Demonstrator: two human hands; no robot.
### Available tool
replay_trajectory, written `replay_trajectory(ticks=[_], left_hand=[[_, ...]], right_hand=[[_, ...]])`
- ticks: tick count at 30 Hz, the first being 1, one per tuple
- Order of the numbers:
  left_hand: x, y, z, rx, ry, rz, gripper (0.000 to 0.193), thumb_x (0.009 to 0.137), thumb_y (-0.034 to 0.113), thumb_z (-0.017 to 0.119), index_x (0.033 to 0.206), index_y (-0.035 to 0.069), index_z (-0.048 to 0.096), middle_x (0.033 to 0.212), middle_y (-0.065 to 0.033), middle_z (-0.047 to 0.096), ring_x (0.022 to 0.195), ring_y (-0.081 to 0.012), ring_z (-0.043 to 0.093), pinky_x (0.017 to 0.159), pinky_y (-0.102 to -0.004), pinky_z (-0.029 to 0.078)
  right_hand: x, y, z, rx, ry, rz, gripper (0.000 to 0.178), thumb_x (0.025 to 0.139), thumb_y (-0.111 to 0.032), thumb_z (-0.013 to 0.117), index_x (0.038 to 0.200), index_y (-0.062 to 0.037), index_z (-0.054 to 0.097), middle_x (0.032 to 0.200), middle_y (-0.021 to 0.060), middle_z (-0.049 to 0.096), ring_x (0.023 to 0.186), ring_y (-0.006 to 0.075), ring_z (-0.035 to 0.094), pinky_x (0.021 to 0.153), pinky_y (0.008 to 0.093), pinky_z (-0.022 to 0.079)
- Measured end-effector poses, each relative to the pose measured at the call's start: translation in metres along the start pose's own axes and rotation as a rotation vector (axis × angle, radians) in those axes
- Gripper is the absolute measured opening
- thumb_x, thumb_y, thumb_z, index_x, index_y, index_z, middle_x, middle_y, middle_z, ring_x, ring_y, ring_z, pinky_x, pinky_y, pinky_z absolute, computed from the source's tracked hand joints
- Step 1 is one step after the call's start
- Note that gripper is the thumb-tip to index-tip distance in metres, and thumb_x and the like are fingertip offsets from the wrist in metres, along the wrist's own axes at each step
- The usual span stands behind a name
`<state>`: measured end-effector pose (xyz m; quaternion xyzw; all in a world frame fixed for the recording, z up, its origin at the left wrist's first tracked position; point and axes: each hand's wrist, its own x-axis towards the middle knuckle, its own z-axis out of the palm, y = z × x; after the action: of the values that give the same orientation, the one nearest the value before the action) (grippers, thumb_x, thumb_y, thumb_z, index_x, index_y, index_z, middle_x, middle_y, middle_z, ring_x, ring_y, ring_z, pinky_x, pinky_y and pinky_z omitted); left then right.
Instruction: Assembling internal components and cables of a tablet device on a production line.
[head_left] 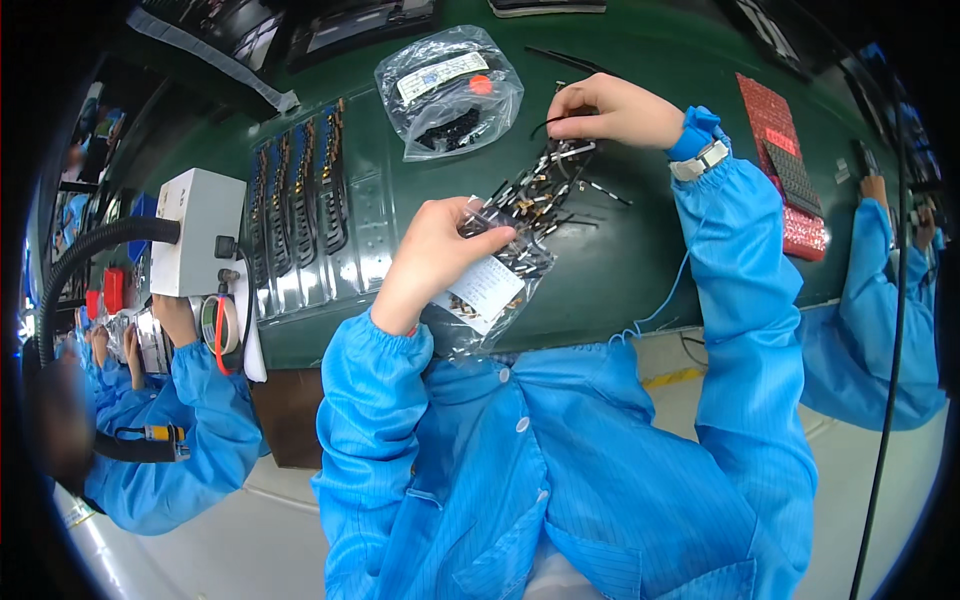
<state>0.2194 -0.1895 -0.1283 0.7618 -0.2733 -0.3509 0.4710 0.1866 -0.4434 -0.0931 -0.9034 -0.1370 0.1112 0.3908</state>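
My left hand (pixel 440 250) is closed on the edge of a clear plastic bag (pixel 455 335) with a white label (pixel 487 290). Small parts spill from its mouth onto the table: a heap of short thin cables (pixel 545 195) with black, white and gold-coloured pieces. Beyond the heap, my right hand (pixel 620 112) pinches a thin black cable (pixel 541 127) that curves out from the fingertips. A blue wrist strap (pixel 695 135) with a light buckle circles the right wrist.
Another clear bag (pixel 448 90) holds black parts. Black strips (pixel 300 190) lie in a clear tray at left, beside a white box (pixel 198 232). Red bubble wrap (pixel 785 170) lies at right. Thin black sticks (pixel 562 60) lie behind my right hand. Co-workers in blue sit both sides.
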Motion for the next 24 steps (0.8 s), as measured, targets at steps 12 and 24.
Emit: replay_trajectory(ticks=[12,24], left_hand=[[0.004,0.005,0.004,0.041,-0.001,0.015,0.019,0.076,0.014,0.066,0.083,-0.004,0.061,0.066,-0.0071,0.062,0.054,-0.0080,0.055,0.047,-0.0234,0.041],[-0.006,0.006,-0.002,0.068,0.055,-0.013,0.021,0.074,0.013,0.066,0.085,-0.005,0.061,0.061,-0.0088,0.061,0.051,-0.0084,0.054,0.045,-0.0252,0.039]], right_hand=[[0.000,0.017,0.013,-0.046,0.101,-0.187,0.020,0.081,-0.021,0.062,0.089,-0.0025,0.064,0.080,0.0101,0.061,0.073,0.0187,0.057,0.070,0.0276,0.047],[-0.011,0.041,0.003,-0.147,0.258,0.056,0.014,0.083,-0.016,0.058,0.086,-0.0024,0.061,0.106,0.0082,0.053,0.089,0.0178,0.053,0.079,0.0285,0.043]])
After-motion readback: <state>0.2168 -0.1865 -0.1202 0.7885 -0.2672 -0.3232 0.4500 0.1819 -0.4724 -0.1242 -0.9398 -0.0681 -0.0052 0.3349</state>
